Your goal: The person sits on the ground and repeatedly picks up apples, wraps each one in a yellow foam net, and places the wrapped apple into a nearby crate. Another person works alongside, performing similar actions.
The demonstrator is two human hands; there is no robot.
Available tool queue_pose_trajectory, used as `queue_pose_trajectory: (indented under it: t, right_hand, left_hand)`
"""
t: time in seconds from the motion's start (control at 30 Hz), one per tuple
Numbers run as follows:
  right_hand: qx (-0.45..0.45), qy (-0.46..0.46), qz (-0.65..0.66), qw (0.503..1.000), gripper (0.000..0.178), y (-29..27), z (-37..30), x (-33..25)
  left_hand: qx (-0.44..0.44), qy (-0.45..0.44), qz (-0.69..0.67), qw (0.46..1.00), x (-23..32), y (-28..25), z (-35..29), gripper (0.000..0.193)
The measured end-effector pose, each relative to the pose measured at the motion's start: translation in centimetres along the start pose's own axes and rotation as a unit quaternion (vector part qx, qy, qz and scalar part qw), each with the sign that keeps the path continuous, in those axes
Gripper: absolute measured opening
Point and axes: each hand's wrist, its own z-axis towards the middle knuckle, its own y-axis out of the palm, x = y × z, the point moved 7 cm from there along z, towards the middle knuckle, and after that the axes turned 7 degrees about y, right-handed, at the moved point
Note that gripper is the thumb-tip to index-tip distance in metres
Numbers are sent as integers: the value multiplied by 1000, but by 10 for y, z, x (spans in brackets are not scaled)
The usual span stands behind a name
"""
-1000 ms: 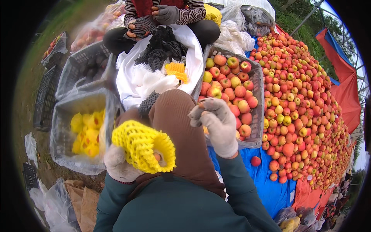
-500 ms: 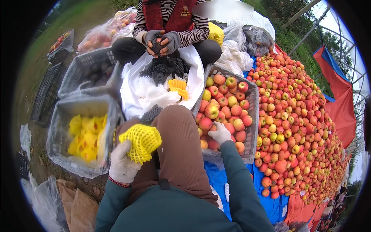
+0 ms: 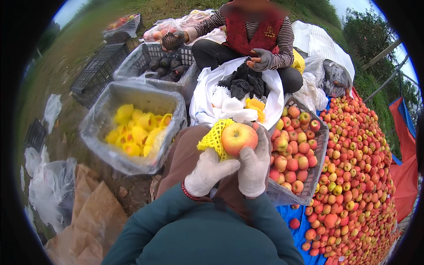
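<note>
Above my lap, my left hand (image 3: 210, 173), in a white glove, grips a yellow foam net sleeve (image 3: 215, 138). A red-yellow apple (image 3: 239, 139) is held in my gloved right hand (image 3: 256, 165), its left side against the mouth of the sleeve. Most of the apple is still bare. To the right stands a grey crate (image 3: 324, 145) of loose apples. On the left, a plastic-lined crate (image 3: 90, 128) holds several apples in yellow foam sleeves. Straight ahead, a white sack (image 3: 201, 106) contains black, white and orange foam sleeves.
A co-worker (image 3: 254, 37) sits opposite, holding a black-netted apple (image 3: 169, 41) over a crate (image 3: 128, 66) of similar ones. A large apple pile (image 3: 353, 190) covers the right side. Brown paper (image 3: 95, 212), clear plastic (image 3: 53, 185) and an empty black crate (image 3: 98, 70) lie left.
My right hand has come from the apple crate to my lap with an apple, meeting the sleeve in my left hand. The co-worker's hands have parted, one moving left. The view has shifted.
</note>
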Motion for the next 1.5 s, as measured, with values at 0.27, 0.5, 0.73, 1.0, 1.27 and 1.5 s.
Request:
queue_pose_trajectory:
  t: [0.27, 0.5, 0.73, 1.0, 1.27, 1.5]
  right_hand:
    - [-20, -11, -95, 995, 36, 7, 9, 15]
    - [-194, -30, -323, 926, 43, 15, -1, 94]
    - [-125, 470, 181, 855, 37, 37, -33, 92]
    - [-169, -73, -305, 934, 20, 54, 17, 9]
    - [-244, -232, -516, 788, 18, 104, 58, 32]
    - [-423, -119, -478, 761, 20, 147, 41, 66]
  left_hand:
    - [27, -30, -223, 974, 11, -49, -2, 57]
    - [-49, -122, -421, 897, 7, -47, -22, 78]
    - [-130, -162, -343, 916, 14, -74, -51, 76]
    - [29, -121, -61, 990, -6, -105, -32, 66]
    - [119, -2, 191, 974, 4, -151, 3, 62]
    - [201, 19, 194, 960, -11, -193, 16, 52]
